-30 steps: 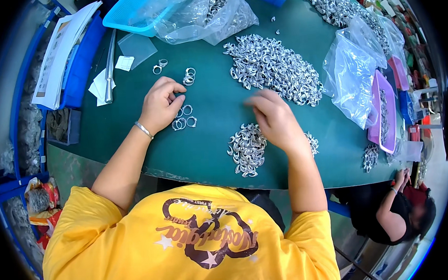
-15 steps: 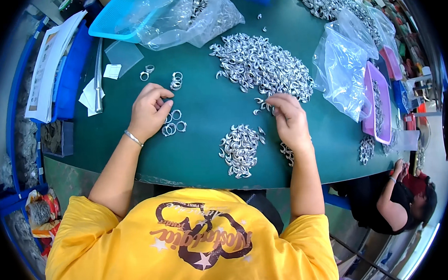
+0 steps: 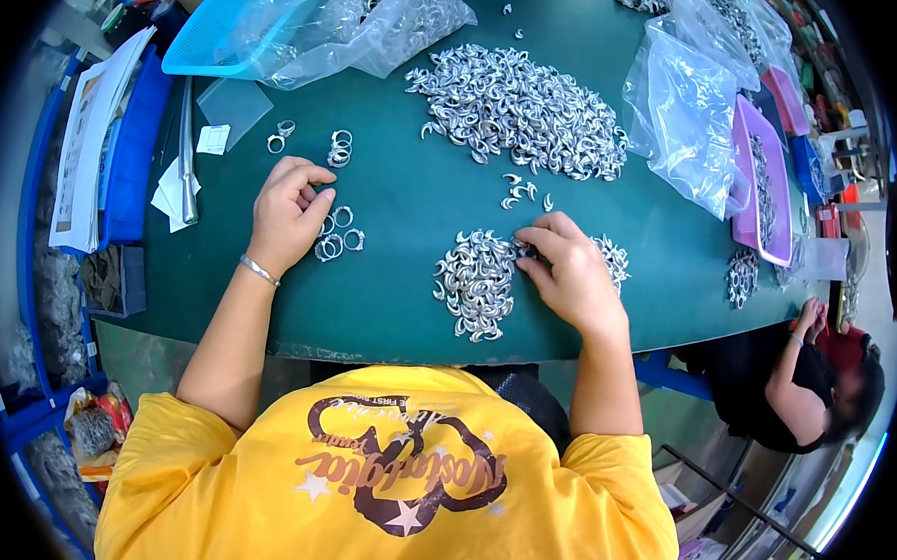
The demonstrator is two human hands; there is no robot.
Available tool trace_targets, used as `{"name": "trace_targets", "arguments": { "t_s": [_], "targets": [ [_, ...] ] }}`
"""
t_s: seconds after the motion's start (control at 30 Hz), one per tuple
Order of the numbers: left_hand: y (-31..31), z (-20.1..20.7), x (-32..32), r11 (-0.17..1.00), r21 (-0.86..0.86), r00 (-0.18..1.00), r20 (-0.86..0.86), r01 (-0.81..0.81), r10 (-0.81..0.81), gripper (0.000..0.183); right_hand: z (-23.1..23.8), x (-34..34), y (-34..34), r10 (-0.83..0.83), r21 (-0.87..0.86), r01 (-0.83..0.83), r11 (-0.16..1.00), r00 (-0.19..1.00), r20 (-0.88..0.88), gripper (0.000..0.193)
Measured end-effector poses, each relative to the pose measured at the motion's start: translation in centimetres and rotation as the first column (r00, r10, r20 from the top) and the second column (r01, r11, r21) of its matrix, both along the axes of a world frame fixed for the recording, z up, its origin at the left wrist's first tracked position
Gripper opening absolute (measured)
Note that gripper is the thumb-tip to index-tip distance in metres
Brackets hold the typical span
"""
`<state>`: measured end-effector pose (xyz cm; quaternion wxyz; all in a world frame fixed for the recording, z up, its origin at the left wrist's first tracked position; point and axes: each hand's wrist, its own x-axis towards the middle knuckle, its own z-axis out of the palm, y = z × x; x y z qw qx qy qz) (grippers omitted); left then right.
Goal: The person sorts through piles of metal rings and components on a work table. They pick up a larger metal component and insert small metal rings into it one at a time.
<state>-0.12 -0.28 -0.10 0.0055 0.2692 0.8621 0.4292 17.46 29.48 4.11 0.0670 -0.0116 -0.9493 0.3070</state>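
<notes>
— Where do the curved silver pieces lie against the right hand?
— From my distant seat I see the small pile [image 3: 476, 291] of them just left of the right hand [image 3: 573, 272], on a green tabletop [image 3: 390, 318]. Thumb and forefinger stand at its upper right edge, a bit of metal showing between the tips; I cannot tell whether they pinch it.
— Any others close by?
— A second small pile [image 3: 612, 260] shows just beyond the hand's right side, partly hidden by it. Loose pieces [image 3: 520, 190] lie farther up the table, below a large heap [image 3: 516, 112].
— And the left hand?
— I find the left hand [image 3: 288, 219] well apart, fingers loosely curled, its grip hidden from me. A cluster of rings [image 3: 337, 243] lies just beside its thumb, a row of overlapping rings [image 3: 340, 149] just above its fingers.
— Farther out?
— I make out a tapered metal rod [image 3: 188, 161] at left, a clear plastic bag [image 3: 687, 129] and a lilac tray [image 3: 760, 181] at right, and a person in black [image 3: 799, 395] seated beyond.
</notes>
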Motion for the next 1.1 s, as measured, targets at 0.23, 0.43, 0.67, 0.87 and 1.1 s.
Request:
{"name": "trace_targets", "arguments": {
  "t_s": [0.23, 0.43, 0.67, 0.87, 1.1],
  "targets": [
    [0.0, -0.1, 0.0, 1.000, 0.003, 1.000, 0.016, -0.005, 0.005, 0.015, 0.8, 0.3, -1.1, -0.104, -0.194, 0.105, 0.975, 0.994, 0.014, 0.010],
    [-0.1, -0.1, 0.0, 1.000, 0.004, 1.000, 0.015, -0.012, 0.012, 0.015, -0.1, -1.6, -1.6, -0.029, -0.164, 0.008, 0.986, 0.991, -0.131, 0.012],
    [0.0, -0.1, 0.0, 1.000, 0.027, 1.000, 0.024, -0.003, 0.003, 0.014, -2.4, -2.9, -0.6, -0.086, -0.046, 0.079, 0.996, 0.976, -0.200, 0.011],
    [0.1, 0.1, 0.1, 1.000, 0.025, 1.000, 0.013, -0.003, 0.003, 0.014, -2.8, -3.0, -1.0, -0.172, -0.093, 0.152, 0.984, 0.945, -0.280, 0.010],
    [0.1, 0.0, 0.1, 1.000, 0.015, 1.000, 0.013, -0.008, 0.007, 0.014, -1.5, -1.7, -1.6, -0.169, -0.236, 0.146, 0.961, 0.982, -0.079, 0.013]
  ]
}}
